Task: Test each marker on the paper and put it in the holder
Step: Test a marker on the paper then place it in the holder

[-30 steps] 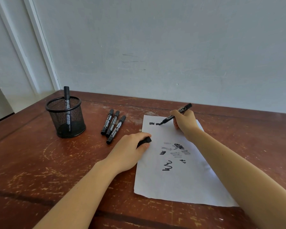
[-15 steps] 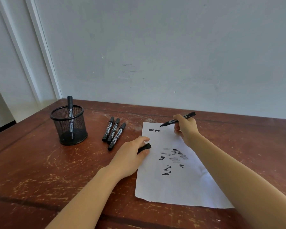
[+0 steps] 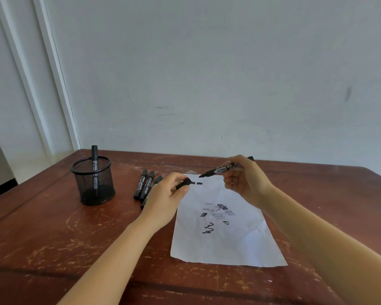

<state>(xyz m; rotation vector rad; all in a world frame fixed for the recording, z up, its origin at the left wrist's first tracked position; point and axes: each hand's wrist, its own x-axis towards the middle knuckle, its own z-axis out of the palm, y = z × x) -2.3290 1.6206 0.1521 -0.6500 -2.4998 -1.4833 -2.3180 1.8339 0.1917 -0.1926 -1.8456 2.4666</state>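
Gripping an uncapped marker [image 3: 223,169] in the right hand [image 3: 246,183], fingers and thumb curled round the barrel, tip pointing left and lifted just off the far edge of the paper [image 3: 229,243]. Pinching its cap [image 3: 183,184] in the left hand [image 3: 163,197], between thumb and fingers, just left of that tip and over the paper's far left corner.

Judged from the layout, somewhat under halfway:
- Paper already carrying several test marks, with two short dark scribbles just below the raised tip, so probably tested and due for capping.
- Holder [image 3: 92,183] at the far left with one marker in it [image 3: 94,155], standing upright, done.
- Three more [image 3: 145,186] lying capped and side by side between holder and paper, apparently untested, the nearest partly hidden behind the left hand.

Materials, big to small:
- Table [image 3: 53,227]: dark reddish wood, flat, scuffed and worn pale in streaks.
- Paper: thin white sheet, slightly creased, lying flat; black squiggles plus some fainter grey ones.
- Holder: black wire-mesh cylinder with a solid rim, see-through.
- Markers: slim black barrels with white print, likely plastic.
- Cap: short, stubby, black.
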